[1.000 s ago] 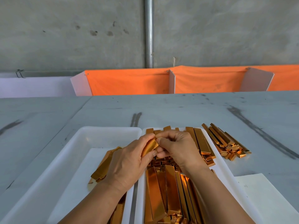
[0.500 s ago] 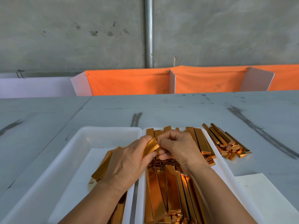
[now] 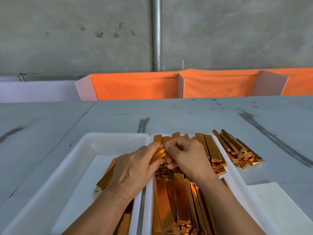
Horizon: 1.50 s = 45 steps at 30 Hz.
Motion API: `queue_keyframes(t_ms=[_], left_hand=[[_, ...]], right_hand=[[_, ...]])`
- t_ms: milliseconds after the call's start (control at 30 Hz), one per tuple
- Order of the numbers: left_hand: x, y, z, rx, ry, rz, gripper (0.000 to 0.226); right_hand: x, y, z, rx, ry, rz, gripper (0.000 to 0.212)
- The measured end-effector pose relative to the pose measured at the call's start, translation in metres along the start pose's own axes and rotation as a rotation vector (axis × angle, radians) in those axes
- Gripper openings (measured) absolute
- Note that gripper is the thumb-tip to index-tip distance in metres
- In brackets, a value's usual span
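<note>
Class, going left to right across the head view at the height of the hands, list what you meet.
left tray → left hand → held gold box → right hand → loose gold pile

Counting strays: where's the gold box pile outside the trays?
In the head view, the pile of long gold foil boxes lies on the grey table, right of the right white plastic tray.
</note>
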<state>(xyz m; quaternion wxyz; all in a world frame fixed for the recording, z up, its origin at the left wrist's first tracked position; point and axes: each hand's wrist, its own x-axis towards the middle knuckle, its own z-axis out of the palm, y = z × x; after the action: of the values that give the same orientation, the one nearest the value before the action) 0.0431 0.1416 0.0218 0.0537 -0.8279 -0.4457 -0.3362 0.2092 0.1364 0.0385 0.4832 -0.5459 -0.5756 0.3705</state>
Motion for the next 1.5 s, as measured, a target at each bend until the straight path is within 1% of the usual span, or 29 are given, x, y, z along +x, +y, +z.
queue_keyframes(t_ms=[100, 200, 500, 733, 833, 967, 1100, 1233, 1500], left_hand=[[0.000, 0.001, -0.002, -0.005, 0.011, -0.003, 0.045], [0.000, 0.002, -0.003, -0.020, 0.020, -0.009, 0.046], [0.000, 0.003, -0.003, -0.063, -0.001, -0.037, 0.054], [-0.001, 0.002, -0.002, -0.081, -0.008, -0.055, 0.064], [-0.001, 0.002, -0.001, -0.070, -0.014, -0.062, 0.062], [0.001, 0.003, -0.001, -0.099, 0.017, -0.123, 0.057], [0.001, 0.003, -0.001, -0.142, 0.043, -0.183, 0.069], [0.001, 0.000, 0.000, -0.143, 0.062, -0.217, 0.071], [0.002, 0.004, 0.004, -0.180, 0.010, -0.208, 0.064]], right_hand=[[0.000, -0.001, 0.000, 0.016, 0.009, 0.008, 0.016], [0.001, -0.002, 0.000, 0.089, -0.003, 0.033, 0.011], [0.003, -0.002, -0.001, 0.208, -0.015, 0.092, 0.012], [0.001, -0.002, 0.000, 0.133, -0.017, 0.008, 0.009], [0.001, -0.002, 0.000, 0.133, -0.013, -0.021, 0.008], [-0.002, -0.003, 0.002, 0.167, -0.021, -0.029, 0.016], [-0.004, -0.006, 0.005, 0.223, -0.071, -0.032, 0.028], [-0.006, -0.005, 0.011, 0.147, -0.121, -0.070, 0.030], [-0.001, 0.001, 0.018, 0.203, 0.075, -0.024, 0.017]])
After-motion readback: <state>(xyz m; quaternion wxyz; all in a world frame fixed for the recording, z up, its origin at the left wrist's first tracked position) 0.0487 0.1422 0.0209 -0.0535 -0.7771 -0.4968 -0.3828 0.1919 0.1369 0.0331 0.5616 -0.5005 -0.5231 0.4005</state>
